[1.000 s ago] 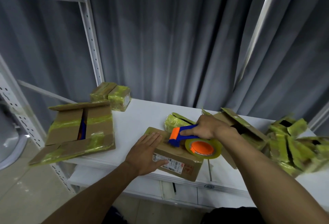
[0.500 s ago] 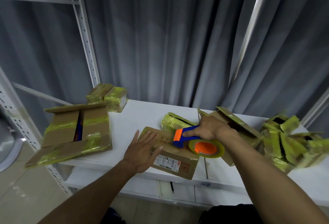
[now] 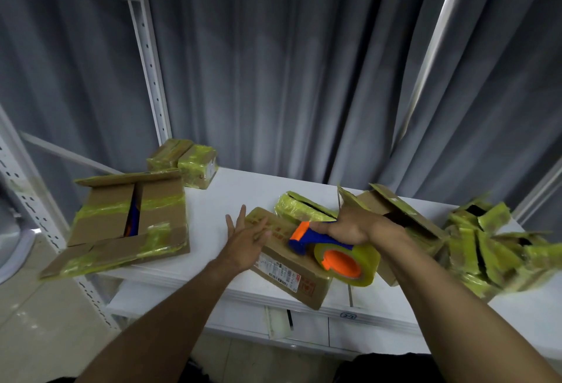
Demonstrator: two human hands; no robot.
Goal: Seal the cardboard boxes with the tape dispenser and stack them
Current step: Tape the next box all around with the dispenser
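Note:
A small cardboard box with a shipping label lies at the front edge of the white table, its near corner past the edge. My right hand grips the blue and orange tape dispenser, whose yellowish tape roll hangs over the box's right end. My left hand is at the box's left end with its fingers spread and straight; whether they touch the box is unclear.
A large flat box with taped flaps lies at the table's left edge. Two small taped boxes stand at the back left. An open box and a heap of taped boxes fill the right. A metal shelf upright rises behind.
My left hand has lifted off the box top and slid to its left end with fingers spread. My right hand has drawn the dispenser back and tilted it over the box's right end.

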